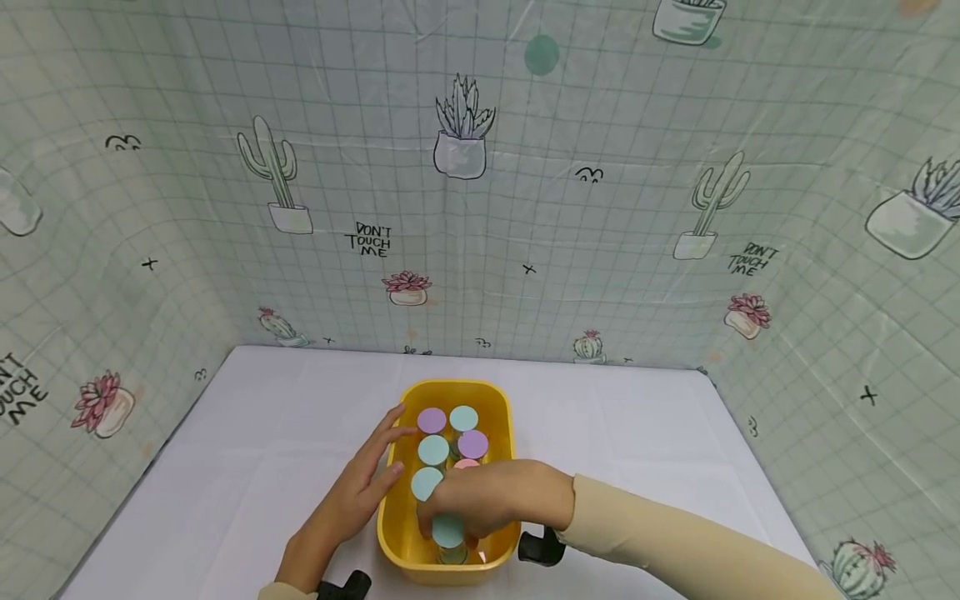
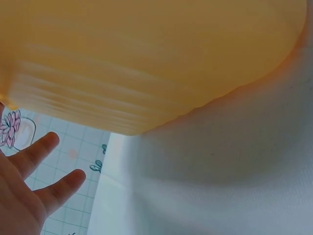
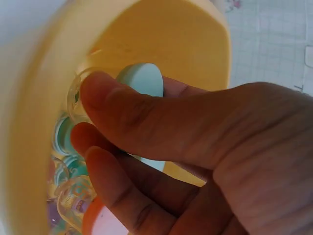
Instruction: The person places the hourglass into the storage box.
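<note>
A small clear jar with a mint lid [image 1: 448, 531] is at the near end of the yellow tub [image 1: 501, 412]. My right hand [image 1: 487, 496] reaches in over the tub's right side and grips this jar; in the right wrist view the thumb lies against its clear body, beside the mint lid [image 3: 143, 78]. At the tub's left rim, my left hand [image 1: 356, 492] rests with fingers spread and fairly straight. The left wrist view shows the tub's ribbed outer wall [image 2: 146, 63] above those fingers [image 2: 61, 191].
Several more lidded jars stand in the tub, among them ones with a purple lid [image 1: 431, 421], a mint lid [image 1: 463, 418] and a pink lid [image 1: 467, 463]. The tub sits on a white-covered table [image 1: 622, 433]. A cactus-print curtain [image 1: 495, 217] encloses the back and sides.
</note>
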A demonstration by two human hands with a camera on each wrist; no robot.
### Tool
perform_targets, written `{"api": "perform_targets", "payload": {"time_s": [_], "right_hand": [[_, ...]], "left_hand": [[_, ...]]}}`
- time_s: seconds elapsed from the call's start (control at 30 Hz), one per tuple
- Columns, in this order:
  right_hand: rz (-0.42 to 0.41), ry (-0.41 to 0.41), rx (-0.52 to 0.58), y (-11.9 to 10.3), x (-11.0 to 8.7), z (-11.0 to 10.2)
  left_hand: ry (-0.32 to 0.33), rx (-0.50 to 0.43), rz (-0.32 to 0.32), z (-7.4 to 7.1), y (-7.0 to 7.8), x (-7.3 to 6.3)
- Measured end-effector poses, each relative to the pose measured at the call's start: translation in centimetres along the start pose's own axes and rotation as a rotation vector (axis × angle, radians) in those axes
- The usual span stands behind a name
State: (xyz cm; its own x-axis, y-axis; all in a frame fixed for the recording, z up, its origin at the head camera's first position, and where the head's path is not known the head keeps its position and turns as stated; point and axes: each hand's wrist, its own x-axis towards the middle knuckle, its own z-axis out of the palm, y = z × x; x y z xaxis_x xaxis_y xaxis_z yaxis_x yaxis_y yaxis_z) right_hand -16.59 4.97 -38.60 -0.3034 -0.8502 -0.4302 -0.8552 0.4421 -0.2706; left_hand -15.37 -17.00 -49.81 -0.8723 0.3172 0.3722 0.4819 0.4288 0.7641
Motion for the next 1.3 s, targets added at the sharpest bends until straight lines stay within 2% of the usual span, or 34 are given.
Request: {"api": "perform_targets", "payload": {"time_s": [0.17, 0.4, 0.63, 0.8, 0.97, 1.1, 1.2, 1.3], "right_hand": [[0.019, -0.011, 0.005, 0.0, -0.2, 0.2], [0.012, 0.020, -0.020, -0.1, 0.1, 0.7], [0.037, 0.011, 0.012, -0.2, 0.0, 1.1], [-0.003, 0.058, 0.032, -0.3, -0.5, 0.8], [-0.039, 0.145, 0.098, -0.1, -1.2, 0.2], [-0.047, 0.227, 0.221, 0.6, -2.2, -0.2], [-0.057, 0.385, 0.316, 1.8, -3.7, 0.0], [-0.036, 0.627, 0.348, 3.6, -5.6, 0.7]], "left_hand": [[-0.004, -0.016, -0.004, 0.3, 0.1, 0.2], [-0.018, 0.006, -0.001, 0.1, 0.0, 0.2], [-0.017, -0.046, -0.020, 0.4, 0.1, -0.2], [-0.013, -0.056, -0.003, 0.2, 0.2, -0.2], [-0.024, -0.036, -0.019, -0.1, 0.2, -0.5], [-0.022, 0.014, -0.041, -0.2, 0.4, -0.8], [-0.019, 0.017, -0.045, -0.3, 0.5, -1.0], [-0.029, -0.003, -0.055, -0.5, 0.5, -1.0]]}}
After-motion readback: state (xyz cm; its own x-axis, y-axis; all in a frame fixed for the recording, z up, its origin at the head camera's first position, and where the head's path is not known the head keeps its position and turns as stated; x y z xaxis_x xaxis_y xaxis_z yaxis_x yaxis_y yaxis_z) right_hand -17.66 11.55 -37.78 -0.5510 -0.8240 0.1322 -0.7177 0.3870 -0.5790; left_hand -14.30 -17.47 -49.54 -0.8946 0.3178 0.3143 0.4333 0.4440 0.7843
